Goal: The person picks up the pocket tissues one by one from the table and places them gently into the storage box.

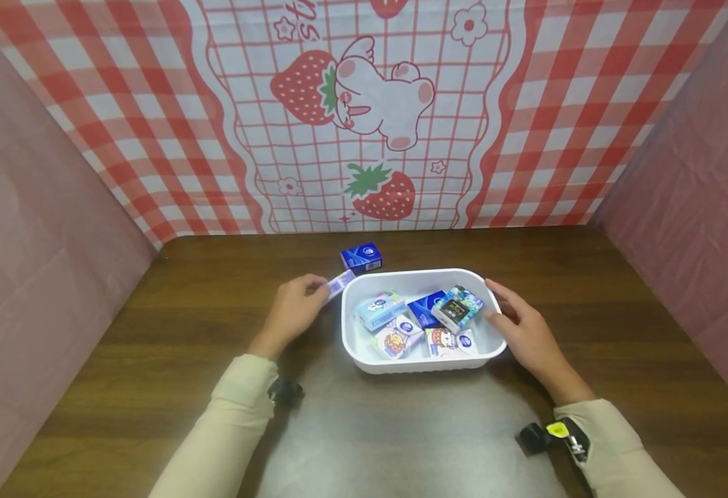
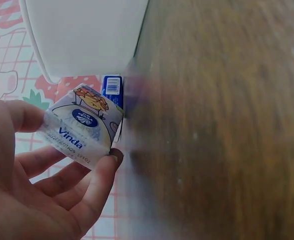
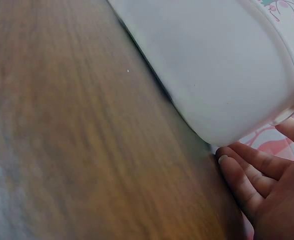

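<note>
My left hand (image 1: 293,309) pinches a small tissue pack (image 1: 341,283) with a pale purple side, just beyond the left end of a white plastic basin (image 1: 364,366). In the left wrist view the pack (image 2: 81,125) shows a cartoon print and the word Vinda, with fingertips at its corners. My right hand (image 1: 526,337) holds the basin's right end, the thumb over the rim and the other fingers along the outer wall. Inside the basin lie several packs, among them a light blue one (image 1: 381,311), a dark blue one (image 1: 424,309) and a blue-and-black one (image 1: 458,308).
Behind the basin's left corner a dark blue tissue pack (image 1: 361,256) rests on the brown wooden table (image 1: 152,360). A red-and-white strawberry cloth (image 1: 370,173) hangs at the table's far edge. Pink cloth (image 1: 40,207) walls stand on both sides.
</note>
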The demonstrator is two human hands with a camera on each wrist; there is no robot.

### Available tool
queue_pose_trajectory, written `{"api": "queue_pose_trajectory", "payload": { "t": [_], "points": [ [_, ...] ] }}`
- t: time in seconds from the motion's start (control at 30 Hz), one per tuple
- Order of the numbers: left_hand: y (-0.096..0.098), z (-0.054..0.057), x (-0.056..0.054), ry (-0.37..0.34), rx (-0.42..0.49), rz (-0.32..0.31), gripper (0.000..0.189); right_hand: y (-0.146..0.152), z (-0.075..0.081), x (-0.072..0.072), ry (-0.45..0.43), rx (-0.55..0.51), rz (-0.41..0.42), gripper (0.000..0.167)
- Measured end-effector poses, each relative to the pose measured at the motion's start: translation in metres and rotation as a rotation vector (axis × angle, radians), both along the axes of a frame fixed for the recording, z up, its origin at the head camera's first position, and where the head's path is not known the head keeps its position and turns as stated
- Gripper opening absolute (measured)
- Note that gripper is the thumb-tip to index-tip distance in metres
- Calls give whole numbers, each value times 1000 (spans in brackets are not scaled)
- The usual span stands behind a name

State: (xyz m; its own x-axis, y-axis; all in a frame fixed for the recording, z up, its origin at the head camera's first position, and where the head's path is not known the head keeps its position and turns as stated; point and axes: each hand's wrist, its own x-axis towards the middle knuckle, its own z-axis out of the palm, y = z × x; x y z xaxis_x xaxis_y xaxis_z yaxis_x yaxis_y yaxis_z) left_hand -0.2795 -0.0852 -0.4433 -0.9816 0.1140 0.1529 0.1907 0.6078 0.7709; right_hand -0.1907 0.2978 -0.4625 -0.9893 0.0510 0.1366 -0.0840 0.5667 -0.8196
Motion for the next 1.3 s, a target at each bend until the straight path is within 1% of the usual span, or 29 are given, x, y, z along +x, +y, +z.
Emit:
{"api": "queue_pose_trajectory", "payload": {
  "t": [0.1, 0.37, 0.6, 0.87, 1.2, 1.3],
  "points": [
    [0, 1, 1, -4, 14, 10, 32, 0, 0, 0, 4, 0, -1, 57],
    [-1, 1, 0, -90, 100, 21, 33, 0, -1, -1, 12, 5, 0, 57],
    [-2, 1, 0, -112, 133, 31, 32, 1, 0, 0, 18, 3, -2, 56],
    [-2, 4, 2, -147, 175, 30, 33, 0, 0, 2, 7, -5, -6, 56],
    [-3, 2, 1, -184, 360, 22, 33, -1, -1, 2, 5, -8, -3, 56],
    [-3, 3, 2, -192, 409, 10, 33, -1, 0, 2, 10, -8, -2, 56]
  ]
}}
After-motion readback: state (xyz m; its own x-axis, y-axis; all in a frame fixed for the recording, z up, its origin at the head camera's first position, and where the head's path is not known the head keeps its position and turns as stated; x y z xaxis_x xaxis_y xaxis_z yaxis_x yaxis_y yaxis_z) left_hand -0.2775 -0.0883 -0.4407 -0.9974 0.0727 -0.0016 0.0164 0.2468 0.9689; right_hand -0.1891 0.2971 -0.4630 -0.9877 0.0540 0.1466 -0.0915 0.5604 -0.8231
